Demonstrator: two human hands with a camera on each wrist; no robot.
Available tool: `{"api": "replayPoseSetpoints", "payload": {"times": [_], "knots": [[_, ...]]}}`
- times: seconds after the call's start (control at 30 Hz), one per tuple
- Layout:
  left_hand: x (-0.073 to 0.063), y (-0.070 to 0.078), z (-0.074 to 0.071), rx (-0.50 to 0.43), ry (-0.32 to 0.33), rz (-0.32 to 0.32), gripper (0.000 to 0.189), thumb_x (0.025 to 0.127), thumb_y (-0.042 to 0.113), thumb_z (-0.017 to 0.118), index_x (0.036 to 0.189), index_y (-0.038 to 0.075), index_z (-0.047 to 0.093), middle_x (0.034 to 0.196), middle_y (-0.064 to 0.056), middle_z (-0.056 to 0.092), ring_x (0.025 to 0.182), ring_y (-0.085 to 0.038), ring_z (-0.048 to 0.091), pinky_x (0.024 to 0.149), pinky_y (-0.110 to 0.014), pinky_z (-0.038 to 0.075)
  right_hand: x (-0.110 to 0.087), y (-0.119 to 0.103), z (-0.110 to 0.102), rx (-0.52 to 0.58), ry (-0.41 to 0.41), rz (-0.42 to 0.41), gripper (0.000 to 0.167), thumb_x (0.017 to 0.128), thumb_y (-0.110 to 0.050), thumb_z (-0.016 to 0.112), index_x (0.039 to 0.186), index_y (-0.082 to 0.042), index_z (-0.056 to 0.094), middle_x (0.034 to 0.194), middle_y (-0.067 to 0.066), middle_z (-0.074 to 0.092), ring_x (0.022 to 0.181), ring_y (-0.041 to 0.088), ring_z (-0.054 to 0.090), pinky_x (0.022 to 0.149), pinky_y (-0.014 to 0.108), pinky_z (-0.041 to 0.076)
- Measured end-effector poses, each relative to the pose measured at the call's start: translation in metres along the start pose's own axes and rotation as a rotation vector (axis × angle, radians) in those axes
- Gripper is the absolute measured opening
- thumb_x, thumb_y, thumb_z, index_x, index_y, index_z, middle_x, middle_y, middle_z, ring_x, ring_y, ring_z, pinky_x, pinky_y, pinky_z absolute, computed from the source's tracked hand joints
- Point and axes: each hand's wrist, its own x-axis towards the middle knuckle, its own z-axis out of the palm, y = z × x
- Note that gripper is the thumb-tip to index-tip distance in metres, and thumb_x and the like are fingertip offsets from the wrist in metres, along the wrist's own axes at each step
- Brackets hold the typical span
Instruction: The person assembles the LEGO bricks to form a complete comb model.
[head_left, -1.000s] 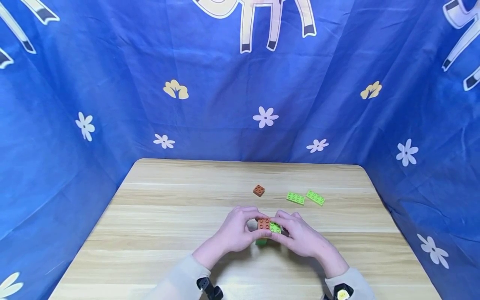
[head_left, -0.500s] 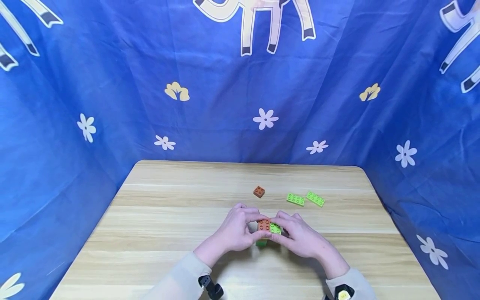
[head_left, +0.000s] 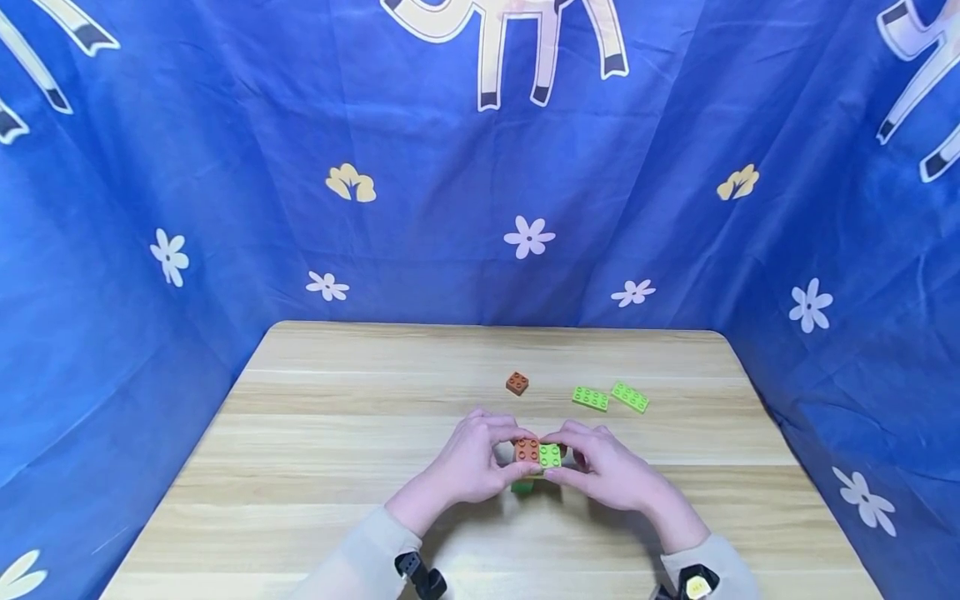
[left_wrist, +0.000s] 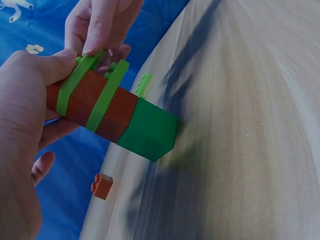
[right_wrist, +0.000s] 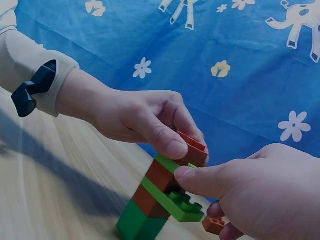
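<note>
Brick tower (left_wrist: 114,105) stands upright on the desk (head_left: 337,417), just R of ctr, both hands at its upper end. Fm L: a pale sleeve (head_left: 360,554) w/ black wrist unit (head_left: 420,575), then the L hand (head_left: 480,458), thumb on the near side & index finger on the far side, fingers clamped on the tower's top orange-brown brick (head_left: 527,450). Farther back on the desk, well apart fm the tower, sits a loose orange-brown brick (head_left: 517,383), studs up. Per the wrist views the stack runs, btm to top: dk-green base (left_wrist: 148,129), lower brown block (left_wrist: 117,116), lower lt-green plate (left_wrist: 107,97), middle brown block (left_wrist: 90,97), upper lt-green plate (left_wrist: 75,87), top brick. Both plates jut out toward the R; four studs of the upper one show next to the top brick. There the R hand (head_left: 603,471) pinches the jutting end btwn thumb & index finger; its other fingers are partly hidden. Behind it on the desk, two loose lt-green plates lie flat, studs up, near each other but apart: L-side plate (head_left: 590,398) & R-side plate (head_left: 630,397). Far R: the other sleeve (head_left: 731,575) w/ a 2nd wrist unit (head_left: 690,581). Backdrop: blue cloth (head_left: 420,250) w/ white flowers.
</note>
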Motion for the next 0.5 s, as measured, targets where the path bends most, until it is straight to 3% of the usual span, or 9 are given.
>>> {"api": "replayPoseSetpoints", "payload": {"times": [0.23, 0.4, 0.5], "knots": [[0.0, -0.001, 0.0, -0.002, -0.007, -0.007, 0.039, 0.088, 0.047, 0.086, 0.115, 0.02, 0.08, 0.099, 0.018, 0.07, 0.085, -0.013, 0.068, 0.086, -0.032, 0.044, -0.005, 0.016, -0.015, 0.202, 0.019, -0.024, 0.046, 0.099, -0.033, 0.077, 0.14, -0.016, 0.065, 0.106, 0.003, 0.065, 0.081, 0.01, 0.061, 0.068, 0.034, 0.055], [-0.001, 0.0, 0.001, -0.013, -0.006, -0.015, 0.039, 0.088, 0.046, 0.087, 0.116, 0.019, 0.08, 0.101, 0.016, 0.071, 0.089, -0.012, 0.069, 0.088, -0.033, 0.046, -0.01, 0.035, -0.028, 0.193, 0.092, 0.03, 0.043, 0.098, -0.027, 0.079, 0.139, -0.017, 0.067, 0.106, 0.001, 0.063, 0.082, 0.012, 0.061, 0.069, 0.037, 0.054], [-0.002, 0.0, 0.001, -0.026, -0.005, -0.029, 0.039, 0.088, 0.046, 0.086, 0.116, 0.021, 0.079, 0.104, 0.018, 0.071, 0.095, -0.007, 0.068, 0.095, -0.038, 0.047, -0.013, 0.047, -0.035, 0.187, 0.119, 0.083, 0.04, 0.099, -0.026, 0.078, 0.137, -0.018, 0.068, 0.105, -0.004, 0.062, 0.083, 0.013, 0.06, 0.069, 0.035, 0.052]]}}
